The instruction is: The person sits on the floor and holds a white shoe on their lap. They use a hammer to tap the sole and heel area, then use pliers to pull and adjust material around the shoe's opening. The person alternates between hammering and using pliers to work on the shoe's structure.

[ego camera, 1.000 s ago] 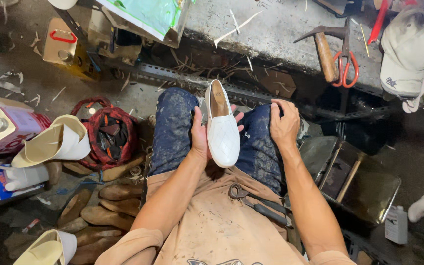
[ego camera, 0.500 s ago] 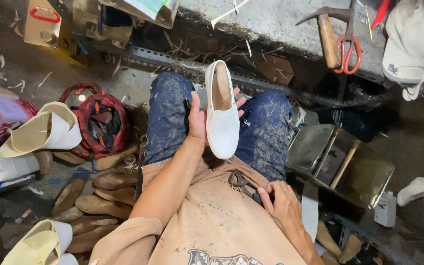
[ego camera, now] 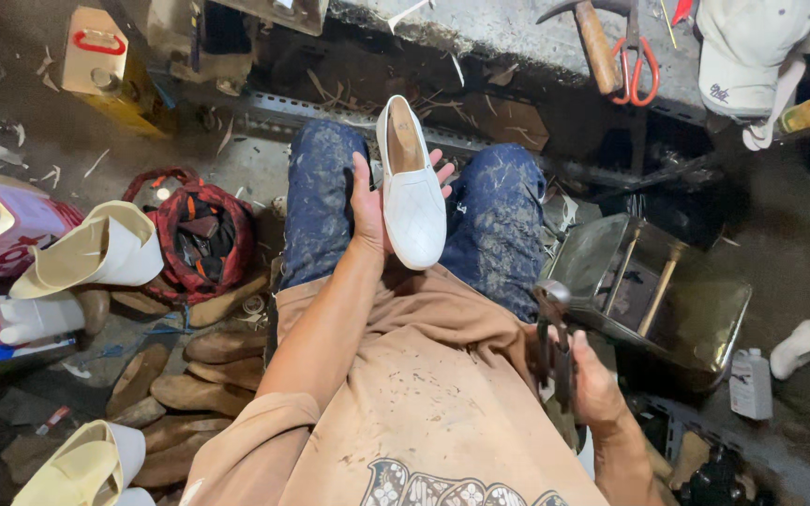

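My left hand (ego camera: pixel 374 201) holds a white slip-on shoe (ego camera: pixel 412 192) upright between my knees, toe toward me, fingers wrapped behind it. My right hand (ego camera: pixel 595 386) is down by my right thigh and grips a dark metal pincer tool (ego camera: pixel 553 330) that points up. I sit in stained blue jeans (ego camera: pixel 316 201) and a tan apron (ego camera: pixel 424 384).
A hammer (ego camera: pixel 594 42) and red-handled scissors (ego camera: pixel 635 66) lie on the grey ledge ahead, a white cap (ego camera: pixel 752 52) at its right. A metal box (ego camera: pixel 653 295) stands at my right. Brown soles (ego camera: pixel 189 375), cream shoe pieces (ego camera: pixel 96 253) and a red bag (ego camera: pixel 194 234) are at my left.
My right hand left my right knee, dropped beside my thigh and now holds the pincers. The left hand has kept the white shoe in place.
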